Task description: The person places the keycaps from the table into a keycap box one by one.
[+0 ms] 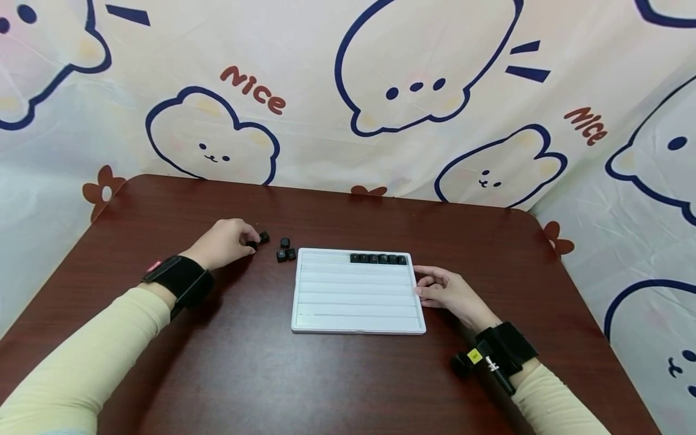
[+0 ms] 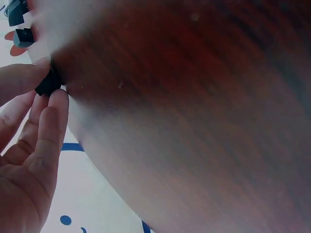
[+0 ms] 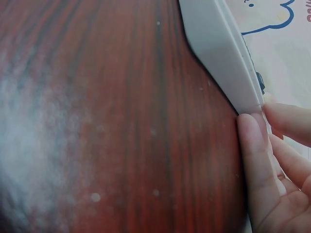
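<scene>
A small black keycap (image 2: 48,83) is pinched between the thumb and fingers of my left hand (image 1: 224,243), low over the table's left half. Right beside those fingertips lies another black keycap (image 1: 264,237). My right hand (image 1: 448,294) holds the right edge of a white ridged tray (image 1: 353,296), its thumb (image 3: 252,138) against the side. Along the tray's top ridge, toward the right, stands a row of several black keycaps (image 1: 378,258). The lower ridges are bare.
Between my left hand and the tray, a few loose keycaps (image 1: 281,256) lie close to the tray's upper left corner. The dark brown table (image 1: 234,362) ends at the back against a white cloth (image 1: 304,151) printed with cartoon bears.
</scene>
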The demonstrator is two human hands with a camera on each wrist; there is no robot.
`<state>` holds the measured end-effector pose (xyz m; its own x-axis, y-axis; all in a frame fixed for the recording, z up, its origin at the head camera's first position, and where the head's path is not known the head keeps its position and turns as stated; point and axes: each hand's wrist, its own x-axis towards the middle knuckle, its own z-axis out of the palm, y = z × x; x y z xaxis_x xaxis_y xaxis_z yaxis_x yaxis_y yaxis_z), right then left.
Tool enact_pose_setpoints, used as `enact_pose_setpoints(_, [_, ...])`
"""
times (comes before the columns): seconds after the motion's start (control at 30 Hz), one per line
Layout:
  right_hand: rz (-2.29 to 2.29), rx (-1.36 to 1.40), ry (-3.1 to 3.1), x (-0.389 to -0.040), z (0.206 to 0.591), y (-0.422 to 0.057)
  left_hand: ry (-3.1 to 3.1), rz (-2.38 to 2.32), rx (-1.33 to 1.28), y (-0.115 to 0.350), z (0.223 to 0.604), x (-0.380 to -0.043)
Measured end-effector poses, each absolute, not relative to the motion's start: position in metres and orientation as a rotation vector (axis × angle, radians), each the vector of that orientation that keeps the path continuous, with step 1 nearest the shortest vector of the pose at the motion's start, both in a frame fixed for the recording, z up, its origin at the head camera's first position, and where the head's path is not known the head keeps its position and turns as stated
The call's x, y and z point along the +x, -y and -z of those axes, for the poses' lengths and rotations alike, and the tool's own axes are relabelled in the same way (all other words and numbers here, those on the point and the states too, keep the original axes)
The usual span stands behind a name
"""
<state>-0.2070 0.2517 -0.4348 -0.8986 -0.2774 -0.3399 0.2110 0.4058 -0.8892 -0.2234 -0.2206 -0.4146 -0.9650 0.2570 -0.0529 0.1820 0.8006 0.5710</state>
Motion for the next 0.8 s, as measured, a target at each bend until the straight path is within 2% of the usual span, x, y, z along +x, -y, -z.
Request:
enact_pose_setpoints(0.33, [1.502, -0.055, -2.232, -0.207, 0.436, -0.253, -2.848, -0.872, 0.309, 0.221, 0.413, -0.223])
enact_pose_setpoints(0.8, [1.485, -0.052, -2.245, -0.207, 0.437, -0.253, -2.773, -1.08, 0.237, 0.229, 0.404, -0.213])
